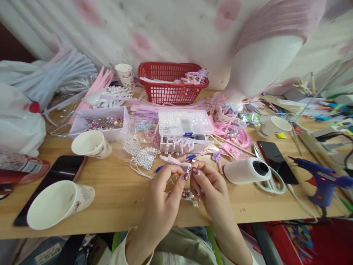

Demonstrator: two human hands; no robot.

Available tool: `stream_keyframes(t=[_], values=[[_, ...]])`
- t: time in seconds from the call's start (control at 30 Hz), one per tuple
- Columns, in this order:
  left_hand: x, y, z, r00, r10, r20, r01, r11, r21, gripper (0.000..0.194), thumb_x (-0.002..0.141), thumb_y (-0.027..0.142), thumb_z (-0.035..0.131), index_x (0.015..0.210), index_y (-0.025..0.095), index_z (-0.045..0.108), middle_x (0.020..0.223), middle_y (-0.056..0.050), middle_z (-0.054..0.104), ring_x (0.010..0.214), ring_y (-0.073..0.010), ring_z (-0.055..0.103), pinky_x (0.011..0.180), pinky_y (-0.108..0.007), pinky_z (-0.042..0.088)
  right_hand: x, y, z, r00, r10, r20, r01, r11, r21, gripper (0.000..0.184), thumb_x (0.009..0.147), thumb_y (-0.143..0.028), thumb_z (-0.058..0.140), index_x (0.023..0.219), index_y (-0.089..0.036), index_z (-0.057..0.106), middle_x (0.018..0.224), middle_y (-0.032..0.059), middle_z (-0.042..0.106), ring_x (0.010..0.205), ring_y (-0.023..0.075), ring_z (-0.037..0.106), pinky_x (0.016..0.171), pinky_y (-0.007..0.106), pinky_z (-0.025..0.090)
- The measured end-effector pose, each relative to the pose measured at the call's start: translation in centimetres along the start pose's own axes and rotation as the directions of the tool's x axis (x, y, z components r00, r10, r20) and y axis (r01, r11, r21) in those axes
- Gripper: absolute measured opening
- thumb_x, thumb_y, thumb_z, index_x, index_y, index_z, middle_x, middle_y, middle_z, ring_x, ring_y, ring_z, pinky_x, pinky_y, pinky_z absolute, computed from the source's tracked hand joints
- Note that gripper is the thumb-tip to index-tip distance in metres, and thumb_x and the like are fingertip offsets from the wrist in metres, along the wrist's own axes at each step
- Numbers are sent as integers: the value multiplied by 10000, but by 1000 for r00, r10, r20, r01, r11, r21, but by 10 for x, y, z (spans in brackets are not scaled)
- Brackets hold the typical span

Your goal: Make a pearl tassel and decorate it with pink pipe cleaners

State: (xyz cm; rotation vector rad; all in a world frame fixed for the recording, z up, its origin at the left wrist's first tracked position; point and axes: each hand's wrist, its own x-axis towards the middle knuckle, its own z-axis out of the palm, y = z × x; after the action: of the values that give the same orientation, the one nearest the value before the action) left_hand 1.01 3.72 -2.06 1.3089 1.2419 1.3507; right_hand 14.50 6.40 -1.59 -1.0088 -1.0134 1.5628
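Note:
Close together over the table's front part, my left hand [167,195] and my right hand [211,187] both have thumb and fingers pinched. Between their fingertips is a pale pink fuzzy strip [175,161], which looks like chenille stem; its lower end is hidden by the fingers. Just under the hands lies a strand of beads [190,197] in pearl, pink and blue; whether it joins the strip I cannot tell. A blue pen [190,158] shows behind the fingers. White pearl beads [143,156] lie in a loose heap to the left.
Behind stand a lidded bead box [183,121], a white tray [110,134] of gems and a red basket [172,92]. Paper cups [51,204] and a phone stand left. Right are a thread spool [246,170], scissors [271,184], another phone [277,162] and a blue glue gun [322,180].

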Motion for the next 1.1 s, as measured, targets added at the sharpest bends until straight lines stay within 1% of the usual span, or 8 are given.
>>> stream_keyframes(t=[0.2, 0.47, 0.67, 0.73, 0.8, 0.87, 0.93, 1.1], values=[[-6, 8, -4, 993, -112, 49, 116, 990, -82, 152, 1042, 338, 541, 934, 251, 600, 1366, -97, 680, 1277, -262, 613, 889, -329, 528, 0, -1, -1, 999, 7, 42, -8, 1000, 15, 306, 929, -485, 736, 867, -194, 663, 484, -85, 460, 407, 65, 328, 414, 195, 236], [-4, 29, -10, 958, -270, 100, 288, 903, -319, 246, 1004, 410, 616, 851, 220, 597, 1238, -78, 735, 1046, -226, 680, 946, -333, 515, -1, -3, 0, 995, -88, 53, 89, 996, -21, 252, 953, -441, 720, 880, -206, 663, 536, -73, 498, 433, 65, 373, 412, 184, 256], [-3, 25, -14, 931, -299, 209, 365, 765, -531, 213, 948, 423, 710, 1051, 238, 733, 1194, -78, 736, 1184, -274, 646, 1076, -396, 454, 1, -3, -4, 988, -154, 31, 155, 987, -43, 236, 980, -405, 689, 852, -211, 648, 532, -78, 490, 442, 66, 379, 432, 181, 301], [-4, 22, -14, 942, -284, 176, 334, 778, -531, 213, 935, 436, 724, 1035, 250, 752, 1263, -71, 694, 1239, -274, 611, 1093, -382, 436, 0, -3, -4, 986, -164, 24, 164, 986, -40, 226, 990, -395, 673, 858, -215, 637, 541, -77, 497, 449, 70, 390, 439, 183, 311], [-5, 20, -13, 963, -265, 53, 257, 838, -482, 187, 928, 428, 733, 946, 242, 751, 1277, -59, 653, 1242, -255, 587, 1058, -331, 443, -1, -2, -4, 985, -171, 13, 171, 984, -46, 225, 1005, -393, 646, 867, -217, 622, 545, -79, 489, 456, 76, 392, 444, 188, 315], [-8, 21, -12, 963, -246, -106, 193, 912, -361, 192, 924, 418, 739, 882, 231, 729, 1132, -48, 660, 1106, -212, 610, 954, -277, 470, -2, -1, -4, 984, -177, 13, 177, 982, -69, 230, 1017, -393, 617, 868, -219, 600, 545, -85, 469, 455, 80, 375, 445, 195, 304], [-9, 22, -12, 952, -245, -181, 193, 944, -267, 231, 929, 434, 728, 850, 220, 696, 898, -22, 647, 883, -171, 611, 816, -252, 484, -3, 0, -3, 984, -176, 26, 178, 977, -113, 242, 1032, -391, 579, 859, -222, 571, 541, -90, 450, 453, 84, 354, 448, 204, 290], [-10, 22, -14, 901, -431, -34, 373, 816, -442, 334, 909, 513, 721, 850, 229, 556, 625, 79, 475, 490, -82, 402, 470, -194, 327, -6, 2, -1, 984, -154, 92, 172, 956, -237, 330, 1059, -396, 495, 773, -232, 495, 542, -82, 429, 472, 99, 350, 475, 230, 301]])
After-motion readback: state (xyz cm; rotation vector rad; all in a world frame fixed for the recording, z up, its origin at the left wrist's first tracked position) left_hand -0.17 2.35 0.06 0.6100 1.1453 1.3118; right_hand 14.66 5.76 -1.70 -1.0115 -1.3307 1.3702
